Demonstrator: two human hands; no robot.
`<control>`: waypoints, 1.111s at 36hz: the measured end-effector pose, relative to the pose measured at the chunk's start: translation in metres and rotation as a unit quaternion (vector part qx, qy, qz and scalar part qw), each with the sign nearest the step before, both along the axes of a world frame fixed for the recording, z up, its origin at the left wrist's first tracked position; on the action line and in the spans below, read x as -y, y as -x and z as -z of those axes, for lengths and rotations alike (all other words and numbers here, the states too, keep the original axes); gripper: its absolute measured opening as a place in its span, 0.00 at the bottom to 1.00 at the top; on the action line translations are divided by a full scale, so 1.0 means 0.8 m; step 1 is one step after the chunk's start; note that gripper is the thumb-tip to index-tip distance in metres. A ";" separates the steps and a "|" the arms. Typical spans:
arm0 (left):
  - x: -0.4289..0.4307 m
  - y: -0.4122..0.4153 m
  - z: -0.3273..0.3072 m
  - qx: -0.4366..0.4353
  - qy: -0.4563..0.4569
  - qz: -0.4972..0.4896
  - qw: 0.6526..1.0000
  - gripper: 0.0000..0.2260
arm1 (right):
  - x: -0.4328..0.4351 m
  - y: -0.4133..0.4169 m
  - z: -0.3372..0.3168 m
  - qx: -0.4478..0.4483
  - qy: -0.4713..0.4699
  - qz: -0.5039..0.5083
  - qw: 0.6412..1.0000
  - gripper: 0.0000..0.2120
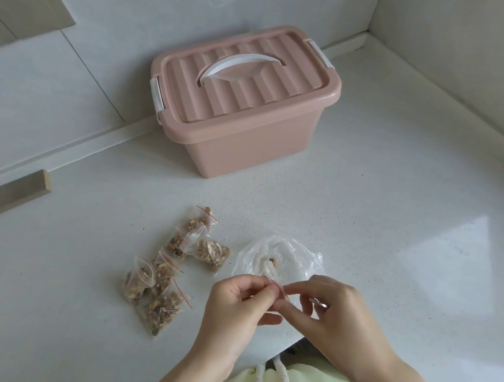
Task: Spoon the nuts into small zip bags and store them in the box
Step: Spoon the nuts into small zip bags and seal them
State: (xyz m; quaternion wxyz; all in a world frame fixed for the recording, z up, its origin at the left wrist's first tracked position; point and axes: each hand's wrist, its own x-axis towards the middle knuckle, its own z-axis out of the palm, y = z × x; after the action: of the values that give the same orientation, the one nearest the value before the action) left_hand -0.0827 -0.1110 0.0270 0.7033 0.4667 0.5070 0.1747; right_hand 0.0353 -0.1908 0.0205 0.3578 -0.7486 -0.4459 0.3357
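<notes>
Small zip bag [279, 288] | head view: pinched at its strip by fingers [257, 285] of left hand [237, 308] and right hand [334, 313], 6 o'clock of the lidded box [249, 146] | risk: strip left half-pressed, nuts spilled onto worktop [368, 204] | filled bags [169, 275] heaped at 9 o'clock

One cam only, wide-angle, on my head, aimed fwd & down at the counter [386, 190]. Left hand [232, 309] & right hand [338, 318] sit close at frame bottom; box [244, 105] farther back, by the wall [131, 29].
</notes>
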 end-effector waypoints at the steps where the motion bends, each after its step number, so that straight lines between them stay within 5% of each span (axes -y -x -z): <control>1: 0.001 0.000 0.000 -0.005 0.005 0.005 1.000 0.06 | 0.000 0.000 0.000 0.004 0.002 -0.004 1.000 0.05; 6: 0.004 0.000 0.001 -0.007 0.046 0.010 0.999 0.06 | 0.002 -0.002 0.003 0.030 0.007 -0.030 0.999 0.06; 14: 0.012 0.002 0.009 0.007 -0.008 0.046 0.999 0.07 | -0.001 -0.008 0.000 0.027 0.007 -0.023 0.999 0.06; 20: -0.001 0.007 0.012 0.043 -0.069 0.143 0.986 0.10 | -0.004 -0.021 -0.004 -0.054 -0.008 -0.039 0.998 0.13; 25: -0.017 0.013 0.015 0.084 -0.044 0.225 0.970 0.06 | -0.007 -0.028 -0.004 -0.090 -0.049 -0.081 0.991 0.03; 34: -0.027 0.020 0.015 0.119 -0.001 0.266 0.957 0.06 | -0.011 -0.030 0.005 -0.179 -0.067 -0.082 0.978 0.04; 37: -0.022 0.022 0.019 0.064 -0.005 0.267 0.962 0.07 | -0.010 -0.032 0.006 -0.113 -0.043 -0.080 0.989 0.06; 40: -0.018 0.023 0.026 -0.089 -0.151 0.205 0.963 0.10 | -0.005 -0.029 0.006 0.022 -0.016 -0.036 0.999 0.08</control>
State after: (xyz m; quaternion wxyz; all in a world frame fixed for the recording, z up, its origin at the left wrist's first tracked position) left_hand -0.1008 -0.0963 0.0066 0.5976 0.6752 0.4284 0.0587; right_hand 0.0582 -0.1868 0.0156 0.3479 -0.7333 -0.4855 0.3248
